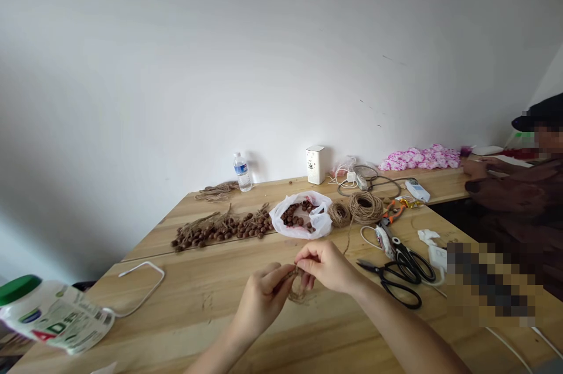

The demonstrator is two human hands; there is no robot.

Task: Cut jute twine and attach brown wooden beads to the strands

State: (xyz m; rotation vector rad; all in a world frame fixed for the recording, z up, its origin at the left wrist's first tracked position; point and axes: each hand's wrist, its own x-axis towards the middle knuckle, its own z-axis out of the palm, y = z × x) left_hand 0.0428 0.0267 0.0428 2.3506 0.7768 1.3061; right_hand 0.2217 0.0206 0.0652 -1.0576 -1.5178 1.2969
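My left hand (pixel 266 295) pinches a piece of brown jute twine (pixel 298 293) above the wooden table. Close beside it, my right hand (pixel 326 267) grips the same twine between thumb and fingertips. A loop of it hangs below the fingers, and a strand runs up toward the larger twine roll (pixel 366 208). Just left of that lies a smaller twine roll (pixel 339 214). Beyond my hands is a white plastic bag (pixel 324 225) holding round brown beads (pixel 295 217). Strung brown beads with twine tails (pixel 220 230) lie in a heap to its left.
Black-handled scissors (pixel 398 280) and orange-handled pliers (pixel 392 210) lie at the right. A water bottle (pixel 241 172) and white box (pixel 315 165) stand by the wall. A green-capped bottle (pixel 57 315) and white cable (pixel 149 298) are at left. Another person (pixel 519 204) sits at far right.
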